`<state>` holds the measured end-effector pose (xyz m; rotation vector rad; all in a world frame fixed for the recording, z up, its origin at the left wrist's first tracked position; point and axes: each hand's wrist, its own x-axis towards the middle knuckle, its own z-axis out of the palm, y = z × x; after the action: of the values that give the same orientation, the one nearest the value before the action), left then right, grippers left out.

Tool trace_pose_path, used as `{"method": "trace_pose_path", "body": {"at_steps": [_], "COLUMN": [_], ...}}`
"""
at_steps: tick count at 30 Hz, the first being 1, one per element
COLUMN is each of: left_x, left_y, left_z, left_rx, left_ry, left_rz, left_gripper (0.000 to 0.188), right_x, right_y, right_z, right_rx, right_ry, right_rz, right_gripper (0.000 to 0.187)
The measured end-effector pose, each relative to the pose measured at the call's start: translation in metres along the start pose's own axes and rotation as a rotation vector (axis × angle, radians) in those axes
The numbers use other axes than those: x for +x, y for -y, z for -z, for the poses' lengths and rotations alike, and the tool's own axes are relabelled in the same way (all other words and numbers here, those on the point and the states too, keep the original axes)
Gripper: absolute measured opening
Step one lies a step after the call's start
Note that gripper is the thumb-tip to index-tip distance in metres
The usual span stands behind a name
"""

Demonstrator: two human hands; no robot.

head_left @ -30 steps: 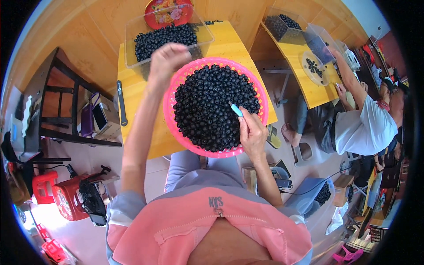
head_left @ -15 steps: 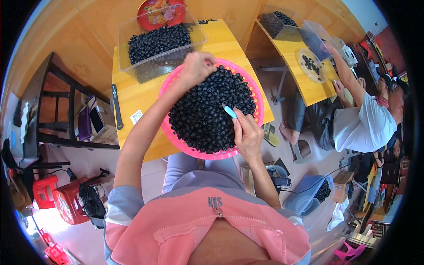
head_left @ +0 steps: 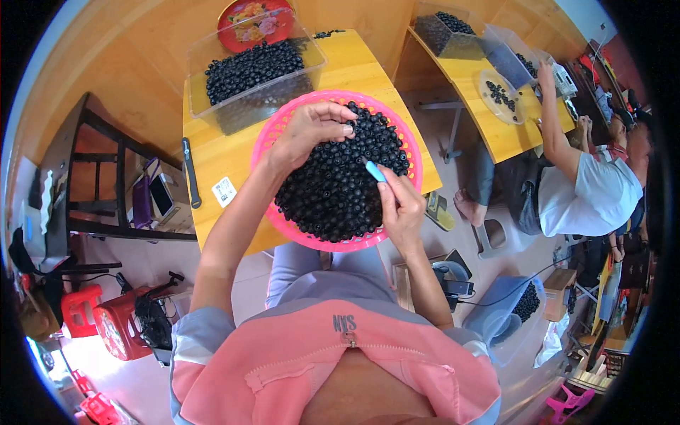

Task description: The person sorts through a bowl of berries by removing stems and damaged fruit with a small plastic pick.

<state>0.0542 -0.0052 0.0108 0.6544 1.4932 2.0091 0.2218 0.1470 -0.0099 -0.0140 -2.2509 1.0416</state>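
A pink perforated basket (head_left: 269, 200) full of small round black pieces (head_left: 333, 188), some with a hole showing, sits on the near part of the yellow table. My left hand (head_left: 309, 134) is over its far left side, thumb and forefinger pinched round one small round black piece (head_left: 350, 122). In my right hand (head_left: 402, 212), above the basket's right side, is a slim light blue-handled tool (head_left: 374, 171). Its short thin tip points up and left toward the pieces; the exact kind of tip is too small to make out.
A clear plastic bin (head_left: 258, 99) of black pieces stands behind the basket, a red flowered tray (head_left: 256, 25) beyond it. A black strip-like tool (head_left: 190, 172) and a white label (head_left: 224, 191) lie at left. Another person (head_left: 591, 188) works at the right table (head_left: 471, 99).
My left hand has turned from dipping into the far pieces to holding one piece up over the basket, closer to the tool. The other person's arm has shifted.
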Motion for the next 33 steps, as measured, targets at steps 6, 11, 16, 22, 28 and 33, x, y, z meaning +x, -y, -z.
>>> {"method": "trace_pose_path", "body": {"at_steps": [6,11,16,22,28,33], "left_x": [-0.034,-0.045,-0.05,-0.053,-0.054,-0.054], "left_y": [0.002,0.01,0.013,0.015,0.018,0.021], "left_z": [-0.02,-0.029,-0.035,-0.038,-0.04,-0.042], "left_rx": [-0.311,-0.415,-0.538,-0.564,-0.541,-0.544], "left_ry": [0.017,0.009,0.037,0.049,0.051,0.044], "left_rz": [0.062,0.025,0.032,0.059,0.038,0.022], "left_gripper": [0.022,0.023,0.022,0.019,0.018,0.019], "right_x": [0.003,0.002,-0.001,0.0,0.0,-0.001], "right_y": [0.008,0.011,0.012,0.023,0.023,0.021], "right_z": [0.003,0.004,0.004,0.006,0.006,0.007], "right_rx": [0.191,0.183,0.201,0.127,0.052,0.018], "right_ry": [0.004,0.02,-0.012,0.029,0.006,0.005], "right_rz": [-0.053,-0.084,-0.091,-0.005,0.054,0.066], "right_gripper": [0.021,0.021,0.021,0.023,0.025,0.026]}}
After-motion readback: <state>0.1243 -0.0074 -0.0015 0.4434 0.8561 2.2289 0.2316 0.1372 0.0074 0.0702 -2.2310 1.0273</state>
